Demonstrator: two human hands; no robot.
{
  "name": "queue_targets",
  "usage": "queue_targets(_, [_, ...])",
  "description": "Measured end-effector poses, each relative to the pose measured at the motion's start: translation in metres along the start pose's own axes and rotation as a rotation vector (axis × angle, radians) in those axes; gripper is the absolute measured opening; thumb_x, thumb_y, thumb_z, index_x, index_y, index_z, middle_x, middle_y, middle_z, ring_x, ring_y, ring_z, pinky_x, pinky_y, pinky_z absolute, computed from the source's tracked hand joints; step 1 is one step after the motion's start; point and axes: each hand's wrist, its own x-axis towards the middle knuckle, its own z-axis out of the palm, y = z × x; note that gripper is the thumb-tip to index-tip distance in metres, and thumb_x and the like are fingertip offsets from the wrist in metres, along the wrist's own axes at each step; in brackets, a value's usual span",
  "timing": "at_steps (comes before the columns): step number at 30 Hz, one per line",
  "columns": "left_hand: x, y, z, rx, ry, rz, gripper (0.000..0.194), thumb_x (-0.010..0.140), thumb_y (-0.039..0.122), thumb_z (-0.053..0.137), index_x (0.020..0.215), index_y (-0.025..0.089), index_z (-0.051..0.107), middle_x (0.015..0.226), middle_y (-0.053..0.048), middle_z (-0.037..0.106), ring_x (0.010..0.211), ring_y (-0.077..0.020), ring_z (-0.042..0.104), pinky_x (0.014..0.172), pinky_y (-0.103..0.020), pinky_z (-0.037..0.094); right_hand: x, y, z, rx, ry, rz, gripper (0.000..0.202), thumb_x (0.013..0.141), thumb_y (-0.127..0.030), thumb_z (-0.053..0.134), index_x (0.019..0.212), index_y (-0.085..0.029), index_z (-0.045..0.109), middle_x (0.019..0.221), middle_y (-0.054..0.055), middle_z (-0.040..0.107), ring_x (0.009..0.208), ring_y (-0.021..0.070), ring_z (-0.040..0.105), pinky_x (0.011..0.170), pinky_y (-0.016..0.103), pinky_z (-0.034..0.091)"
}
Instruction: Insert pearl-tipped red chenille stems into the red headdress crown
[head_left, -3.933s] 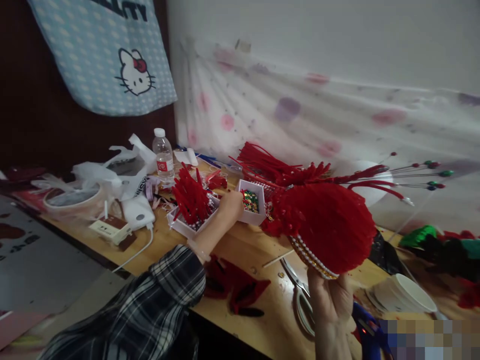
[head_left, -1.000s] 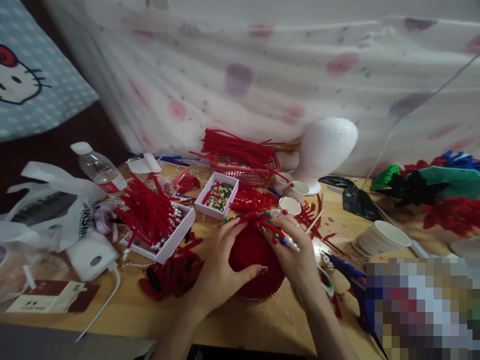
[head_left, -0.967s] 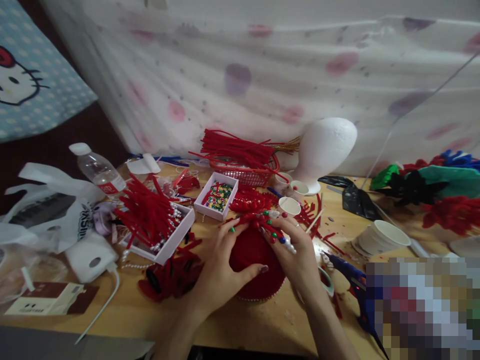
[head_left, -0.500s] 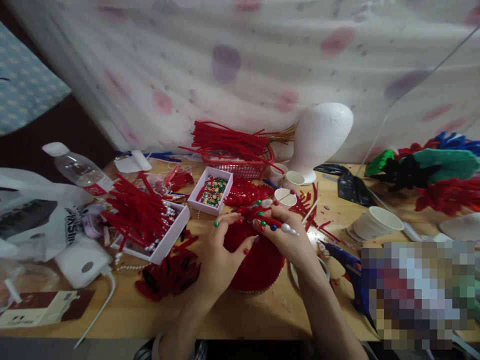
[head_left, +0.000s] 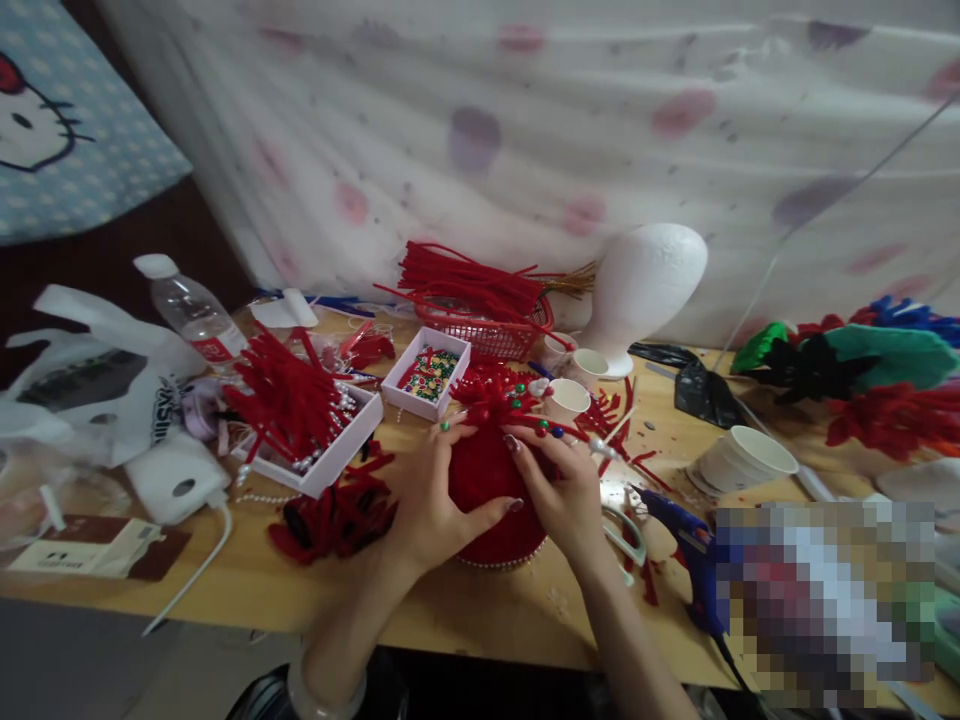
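Observation:
A round red velvety hat [head_left: 491, 500], with a row of small pearls along its near edge, stands on the table between my hands. My left hand [head_left: 431, 495] is closed around its left side, thumb stretched across the red surface and fingers at the far edge. From the right, my right hand [head_left: 562, 490] is also closed on the hat, with bent fingers and the thumb pressed to it. Red fuzzy decorations [head_left: 499, 395] with green, blue, red and white beads stick out at its far side, just beyond my fingertips. What lies under the fingers is partly hidden.
To the left are a box of red fuzzy stems [head_left: 330, 470], a box of beads [head_left: 390, 385] and a bottle [head_left: 202, 330]. Behind stand a red basket [head_left: 487, 335] and a white foam head [head_left: 641, 290]. Paper cups [head_left: 742, 465] and a blue glue gun [head_left: 694, 540] lie right.
My right hand has come down from the beaded decorations onto the hat's top, its thumb and fingers now lower. The camera view has shifted slightly. My left hand remains on the hat.

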Motion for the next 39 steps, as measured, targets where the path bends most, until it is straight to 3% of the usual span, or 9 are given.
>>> queue_targets(6, [0.003, -0.002, -0.007, -0.014, -0.045, -0.028, 0.059, 0.073, 0.039, 0.075, 0.120, 0.023, 0.044, 0.133, -0.012, 0.049, 0.128, -0.0297, 0.046, 0.108, -0.051, 0.038, 0.011, 0.013, -0.001, 0.155, 0.011, -0.020, 0.016, 0.088, -0.031, 0.061, 0.093, -0.025, 0.074, 0.094, 0.005, 0.075, 0.088, 0.0210, 0.066, 0.081, 0.037, 0.051])
queue_targets(12, [0.007, -0.003, -0.006, 0.064, -0.060, 0.076, 0.060, 0.075, 0.041, 0.071, 0.125, 0.022, 0.042, 0.130, -0.013, 0.050, 0.127, -0.0298, 0.047, 0.108, -0.051, 0.038, 0.015, 0.017, 0.000, 0.245, -0.011, -0.127, 0.017, 0.089, -0.032, 0.059, 0.090, -0.024, 0.075, 0.098, 0.006, 0.073, 0.097, 0.0211, 0.065, 0.092, 0.040, 0.048])
queue_targets(19, [0.003, -0.008, -0.004, 0.186, -0.084, 0.201, 0.054, 0.084, 0.039, 0.062, 0.131, 0.022, 0.041, 0.138, -0.014, 0.045, 0.132, -0.0295, 0.041, 0.111, -0.051, 0.034, 0.012, 0.016, 0.003, 0.198, -0.005, -0.130, 0.019, 0.090, -0.032, 0.057, 0.090, -0.024, 0.074, 0.097, 0.006, 0.073, 0.095, 0.0216, 0.065, 0.090, 0.039, 0.048])
queue_targets(26, [0.004, -0.007, 0.000, 0.164, -0.046, 0.182, 0.059, 0.079, 0.038, 0.066, 0.130, 0.020, 0.041, 0.133, -0.014, 0.049, 0.127, -0.0300, 0.045, 0.109, -0.052, 0.037, 0.020, 0.010, 0.001, 0.181, -0.059, -0.199, 0.019, 0.088, -0.030, 0.058, 0.084, -0.023, 0.075, 0.093, 0.006, 0.070, 0.092, 0.0215, 0.062, 0.087, 0.038, 0.046])
queue_targets(33, [0.004, -0.006, 0.000, 0.148, -0.057, 0.166, 0.059, 0.081, 0.036, 0.065, 0.131, 0.019, 0.040, 0.133, -0.015, 0.049, 0.127, -0.0294, 0.045, 0.109, -0.050, 0.037, 0.010, 0.010, 0.005, 0.083, 0.051, -0.281, 0.021, 0.090, -0.025, 0.055, 0.098, -0.027, 0.074, 0.098, 0.006, 0.073, 0.095, 0.0247, 0.058, 0.088, 0.043, 0.046])
queue_targets(39, [0.004, -0.008, 0.001, 0.164, -0.054, 0.202, 0.060, 0.080, 0.035, 0.066, 0.131, 0.020, 0.039, 0.133, -0.014, 0.048, 0.127, -0.0284, 0.045, 0.109, -0.050, 0.037, 0.011, 0.001, 0.004, -0.059, 0.005, -0.391, 0.024, 0.092, -0.017, 0.049, 0.098, -0.023, 0.072, 0.098, 0.006, 0.074, 0.098, 0.0243, 0.058, 0.089, 0.044, 0.048])
